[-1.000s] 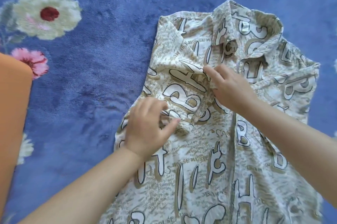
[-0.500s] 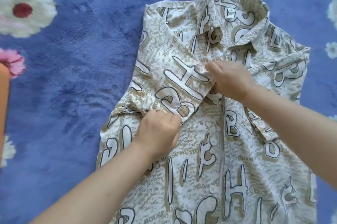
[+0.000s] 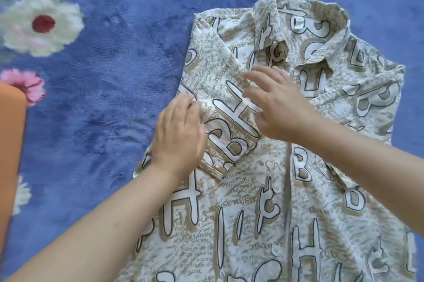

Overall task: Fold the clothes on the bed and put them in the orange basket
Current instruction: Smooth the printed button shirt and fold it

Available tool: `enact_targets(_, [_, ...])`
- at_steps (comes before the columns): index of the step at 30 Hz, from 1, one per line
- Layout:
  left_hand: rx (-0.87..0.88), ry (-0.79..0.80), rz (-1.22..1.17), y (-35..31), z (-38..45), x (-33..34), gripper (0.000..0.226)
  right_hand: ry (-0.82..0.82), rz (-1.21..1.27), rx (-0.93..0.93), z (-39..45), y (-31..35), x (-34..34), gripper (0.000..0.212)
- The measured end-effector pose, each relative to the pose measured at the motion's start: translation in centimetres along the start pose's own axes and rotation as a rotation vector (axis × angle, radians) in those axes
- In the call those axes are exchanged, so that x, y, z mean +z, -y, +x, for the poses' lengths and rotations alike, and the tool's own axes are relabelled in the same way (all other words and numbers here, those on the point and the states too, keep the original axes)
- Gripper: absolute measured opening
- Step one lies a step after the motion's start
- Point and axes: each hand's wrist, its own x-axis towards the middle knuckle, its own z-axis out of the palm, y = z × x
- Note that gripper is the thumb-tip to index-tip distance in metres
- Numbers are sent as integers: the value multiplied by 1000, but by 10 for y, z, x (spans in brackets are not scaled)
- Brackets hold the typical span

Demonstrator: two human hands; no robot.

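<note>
A cream and beige collared shirt [image 3: 298, 190] printed with big letters lies face up on the blue bed cover, collar at the top. Its left sleeve [image 3: 229, 121] is folded inward across the chest. My left hand [image 3: 179, 137] lies flat with straight fingers on the sleeve's outer fold near the shirt's left edge. My right hand [image 3: 275, 107] spreads its fingers over the sleeve's inner end, palm down, touching or just above the cloth. The orange basket [image 3: 11, 155] shows only as an edge at the far left.
The blue fleecy bed cover [image 3: 103, 109] with white and pink flower prints spreads out to the left of and above the shirt. The shirt's right sleeve is folded in on the right side.
Both hands have let go of the sleeve edge they were pinching and now lie flat with straight fingers. The view has shifted, so the basket edge shows again at the left.
</note>
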Motion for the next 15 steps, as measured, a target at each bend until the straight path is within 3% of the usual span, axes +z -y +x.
enact_targets(2, [-86, 92, 142, 8, -5, 6, 52, -126, 104, -12, 17, 16, -2, 48])
enact_targets(9, [-170, 171, 238, 24, -17, 22, 72, -61, -45, -195, 101, 38, 31, 62])
enact_targets(15, [-202, 230, 225, 26, -15, 27, 71, -39, -84, -147, 123, 23, 41, 71])
